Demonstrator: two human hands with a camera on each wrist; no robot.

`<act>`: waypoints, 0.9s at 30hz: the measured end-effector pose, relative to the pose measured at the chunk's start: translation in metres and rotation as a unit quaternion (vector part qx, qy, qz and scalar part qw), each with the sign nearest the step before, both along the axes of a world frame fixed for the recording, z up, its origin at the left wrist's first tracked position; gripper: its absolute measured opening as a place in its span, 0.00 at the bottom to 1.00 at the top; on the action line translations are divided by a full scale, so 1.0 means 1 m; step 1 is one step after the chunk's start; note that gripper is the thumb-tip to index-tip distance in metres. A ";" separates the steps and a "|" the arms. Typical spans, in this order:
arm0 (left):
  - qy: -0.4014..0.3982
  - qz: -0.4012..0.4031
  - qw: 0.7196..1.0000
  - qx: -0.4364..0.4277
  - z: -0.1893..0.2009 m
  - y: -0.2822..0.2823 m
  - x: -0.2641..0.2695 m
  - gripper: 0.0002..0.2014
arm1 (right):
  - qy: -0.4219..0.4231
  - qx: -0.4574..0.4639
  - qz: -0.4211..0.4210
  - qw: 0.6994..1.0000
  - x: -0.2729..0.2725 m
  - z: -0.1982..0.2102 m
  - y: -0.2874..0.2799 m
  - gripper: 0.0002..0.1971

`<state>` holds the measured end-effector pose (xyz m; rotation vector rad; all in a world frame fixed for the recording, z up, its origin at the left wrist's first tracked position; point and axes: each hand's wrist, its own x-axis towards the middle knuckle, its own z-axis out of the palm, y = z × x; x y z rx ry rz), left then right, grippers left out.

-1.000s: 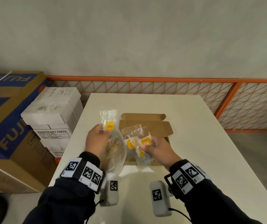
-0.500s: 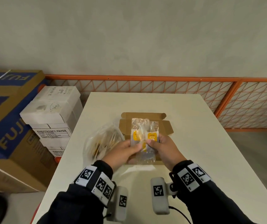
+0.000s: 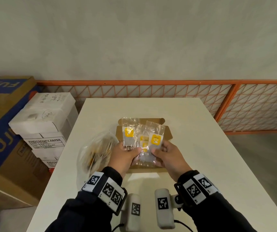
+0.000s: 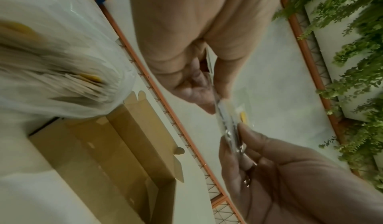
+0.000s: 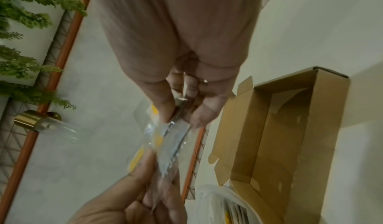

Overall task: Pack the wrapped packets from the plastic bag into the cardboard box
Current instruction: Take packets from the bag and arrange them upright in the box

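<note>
From the head view, my left hand (image 3: pixel 123 156) and right hand (image 3: pixel 165 155) each pinch wrapped packets (image 3: pixel 142 139) above the cardboard box (image 3: pixel 167 133); the plastic bag (image 3: pixel 92 153) lies left on the worktop (image 3: pixel 201 156). Both wrist views show the box empty. I judge lowering them flat comes next.

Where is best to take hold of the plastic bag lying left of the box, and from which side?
Probably at its loose crumpled end nearest the person, from above with the left hand: the plastic bag lies flat, its bulging middle full of packets.
</note>
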<state>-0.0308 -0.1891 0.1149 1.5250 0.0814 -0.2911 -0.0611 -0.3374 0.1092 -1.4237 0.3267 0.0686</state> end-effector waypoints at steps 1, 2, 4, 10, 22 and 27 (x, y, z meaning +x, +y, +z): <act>0.000 0.009 1.000 0.000 0.000 -0.001 -0.001 0.07 | 0.002 -0.004 -0.011 1.000 0.001 -0.001 -0.002 0.07; 0.000 0.018 1.000 0.000 0.000 -0.001 -0.001 0.08 | 0.007 -0.004 -0.020 1.000 0.002 -0.001 -0.004 0.07; -0.004 0.033 0.999 0.000 -0.002 -0.001 0.001 0.09 | 0.015 0.014 -0.023 1.000 0.004 -0.001 -0.006 0.06; 0.005 0.030 1.000 -0.005 -0.006 -0.003 0.006 0.05 | 0.016 0.040 0.002 0.999 0.009 -0.003 -0.005 0.05; 0.050 0.047 0.996 -0.050 -0.028 -0.012 0.022 0.10 | -0.038 -0.031 -0.009 0.999 0.028 -0.019 -0.034 0.22; 0.063 -0.052 0.996 0.025 -0.048 -0.018 0.025 0.09 | -0.023 -0.111 0.045 0.993 0.035 -0.026 -0.034 0.16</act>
